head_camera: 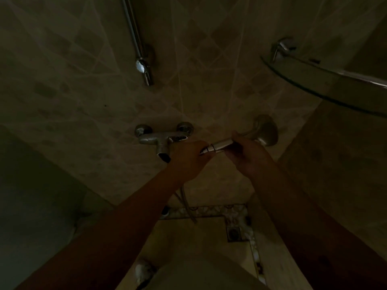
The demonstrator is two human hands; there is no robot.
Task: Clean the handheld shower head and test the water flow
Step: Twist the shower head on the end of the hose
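Observation:
The chrome handheld shower head (264, 130) is held out in front of the tiled wall, its round head pointing to the right. My right hand (248, 152) grips its handle (223, 144) from below. My left hand (189, 158) pinches the nut end of the handle, where the hose joins. The hose (186, 203) hangs down below my left wrist toward the floor. The scene is dim.
A chrome wall mixer tap (162, 139) sits just left of my left hand. A vertical slide rail (137, 45) runs up the wall above. A glass corner shelf (326, 84) juts out at the upper right. A floor drain (234, 233) lies below.

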